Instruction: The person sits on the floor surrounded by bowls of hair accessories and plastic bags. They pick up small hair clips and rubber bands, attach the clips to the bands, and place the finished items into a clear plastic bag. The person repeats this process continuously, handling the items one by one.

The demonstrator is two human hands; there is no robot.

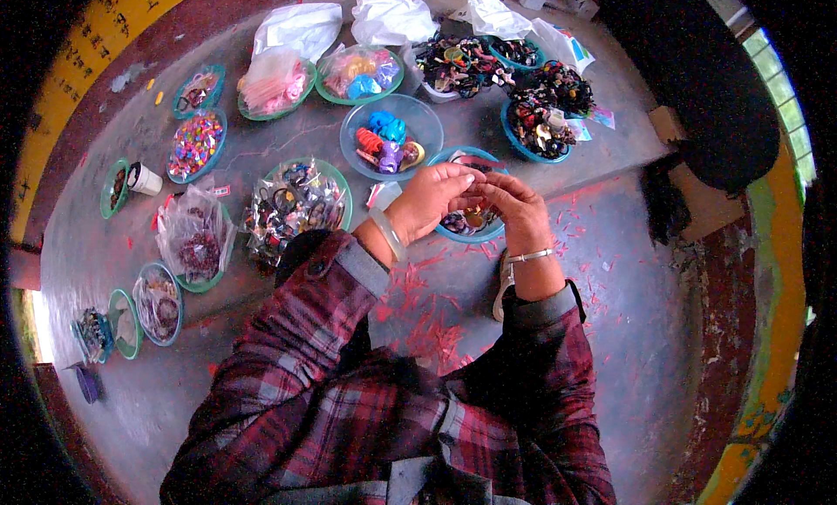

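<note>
My left hand [429, 202] and my right hand [520, 216] meet at the fingertips above a blue basin [475, 238]. The fingers of both are bent in a pinch, and whatever lies between them is too small or hidden to make out. A dark reddish piece [475, 162] shows just beyond the fingertips; whether they touch it I cannot tell. Small brown and multicoloured pieces show in the basin below, partly covered by my hands. Behind it stands a clear bluish basin [353, 126] with blue, red and purple coiled items. Each of my wrists wears a bangle.
A green basin of small plastic-wrapped items [296, 204] stands left of my hands. A bowl of colourful beads [197, 144] and several other basins line the left. Dark hair ties [462, 62] heap at the back, near white bags [392, 21]. Red scraps [432, 339] litter the floor.
</note>
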